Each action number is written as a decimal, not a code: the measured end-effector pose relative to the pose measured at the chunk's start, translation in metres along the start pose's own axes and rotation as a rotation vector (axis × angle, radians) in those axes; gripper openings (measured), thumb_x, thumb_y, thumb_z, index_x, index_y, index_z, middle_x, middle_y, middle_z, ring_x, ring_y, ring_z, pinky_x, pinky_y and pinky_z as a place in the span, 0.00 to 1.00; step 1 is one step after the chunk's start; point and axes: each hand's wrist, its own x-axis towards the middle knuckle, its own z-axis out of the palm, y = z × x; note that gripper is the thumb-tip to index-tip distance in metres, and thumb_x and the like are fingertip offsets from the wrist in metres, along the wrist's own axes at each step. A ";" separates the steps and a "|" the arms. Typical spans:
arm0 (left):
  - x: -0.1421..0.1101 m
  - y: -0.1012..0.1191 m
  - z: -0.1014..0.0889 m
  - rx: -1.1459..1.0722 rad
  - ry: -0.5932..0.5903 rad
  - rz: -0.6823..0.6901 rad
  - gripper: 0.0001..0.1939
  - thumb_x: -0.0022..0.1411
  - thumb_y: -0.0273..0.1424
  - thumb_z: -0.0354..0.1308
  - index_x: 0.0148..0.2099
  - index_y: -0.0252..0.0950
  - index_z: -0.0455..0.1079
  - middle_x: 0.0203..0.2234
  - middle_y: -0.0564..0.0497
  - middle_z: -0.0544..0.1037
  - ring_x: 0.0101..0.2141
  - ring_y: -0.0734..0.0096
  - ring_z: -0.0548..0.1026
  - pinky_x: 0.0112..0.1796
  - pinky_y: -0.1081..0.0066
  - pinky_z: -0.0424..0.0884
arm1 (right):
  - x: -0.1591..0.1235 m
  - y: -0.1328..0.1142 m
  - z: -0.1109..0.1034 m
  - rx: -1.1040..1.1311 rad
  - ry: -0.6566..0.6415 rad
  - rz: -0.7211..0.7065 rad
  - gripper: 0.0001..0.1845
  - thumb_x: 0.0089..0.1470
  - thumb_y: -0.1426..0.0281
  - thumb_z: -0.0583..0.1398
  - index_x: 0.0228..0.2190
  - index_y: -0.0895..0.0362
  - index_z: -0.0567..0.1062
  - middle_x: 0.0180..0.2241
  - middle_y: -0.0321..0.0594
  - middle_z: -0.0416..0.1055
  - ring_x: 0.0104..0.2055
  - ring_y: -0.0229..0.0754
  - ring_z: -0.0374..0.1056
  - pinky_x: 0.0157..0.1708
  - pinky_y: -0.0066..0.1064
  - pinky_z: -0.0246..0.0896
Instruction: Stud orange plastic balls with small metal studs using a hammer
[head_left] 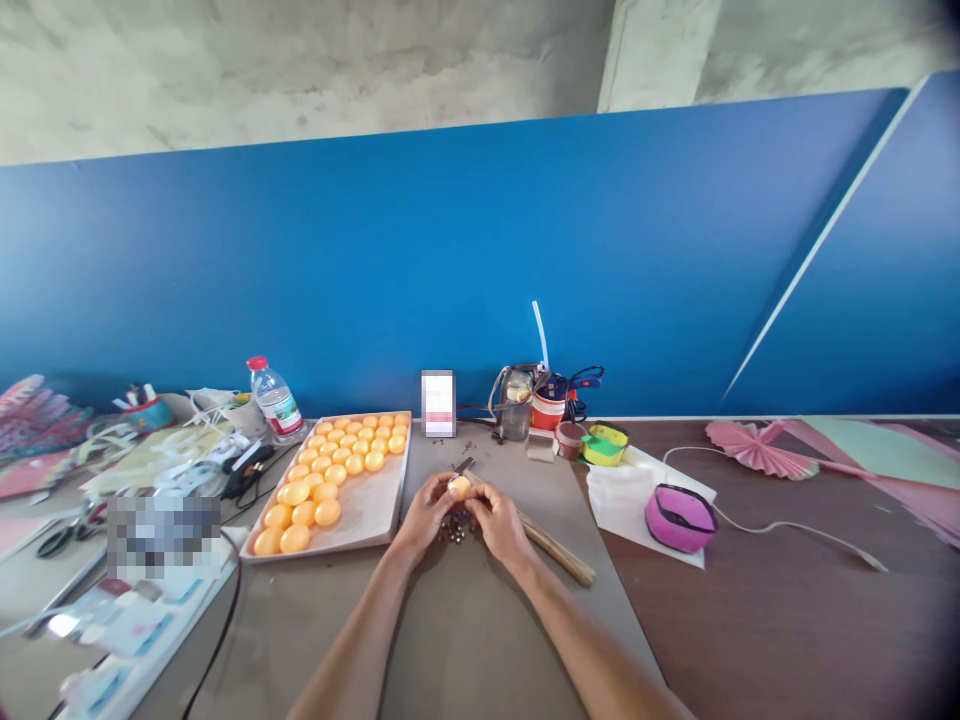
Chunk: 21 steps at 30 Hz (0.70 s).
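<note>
In the head view, both forearms [364, 630] stretch forward, converging over the tabletop [480, 640]. The left hand [429, 512] and right hand [498, 517] curl inward, each grip narrow, pinching one ball [460, 487] between them above small shiny pieces [454, 530]. A tray [367, 508] lies left, sticks [559, 550] right.

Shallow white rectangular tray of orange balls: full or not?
Not full: round orange balls cover the far and left parts; the shallow white tray shows bare floor at lower right.

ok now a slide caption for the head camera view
Left hand and right hand hold a small ball beside a tray of orange balls, before a blue partition.
</note>
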 end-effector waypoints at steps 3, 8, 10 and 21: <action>0.000 0.001 0.001 0.019 0.016 0.012 0.20 0.50 0.40 0.59 0.43 0.34 0.67 0.38 0.47 0.74 0.40 0.64 0.71 0.42 0.68 0.66 | -0.001 -0.003 0.001 0.003 0.007 0.014 0.05 0.46 0.69 0.54 0.24 0.56 0.69 0.17 0.30 0.62 0.19 0.34 0.56 0.20 0.25 0.53; -0.001 0.001 0.002 0.038 0.040 0.024 0.20 0.49 0.41 0.59 0.42 0.34 0.68 0.37 0.47 0.74 0.39 0.63 0.71 0.41 0.68 0.66 | -0.002 -0.006 0.001 0.015 0.019 -0.001 0.04 0.45 0.69 0.54 0.23 0.56 0.68 0.17 0.31 0.63 0.20 0.34 0.57 0.20 0.25 0.54; -0.001 0.001 0.002 0.025 0.036 0.018 0.20 0.49 0.41 0.59 0.42 0.34 0.68 0.37 0.47 0.74 0.39 0.64 0.71 0.40 0.67 0.66 | -0.002 -0.006 0.001 0.014 0.022 -0.001 0.04 0.45 0.69 0.55 0.23 0.56 0.68 0.18 0.31 0.63 0.20 0.34 0.57 0.21 0.24 0.54; 0.000 0.001 0.003 0.020 0.039 0.025 0.20 0.48 0.41 0.60 0.41 0.34 0.67 0.35 0.47 0.74 0.37 0.65 0.71 0.40 0.67 0.67 | -0.001 -0.004 0.000 0.017 0.008 0.026 0.05 0.45 0.68 0.54 0.23 0.56 0.69 0.18 0.31 0.63 0.20 0.35 0.57 0.22 0.26 0.53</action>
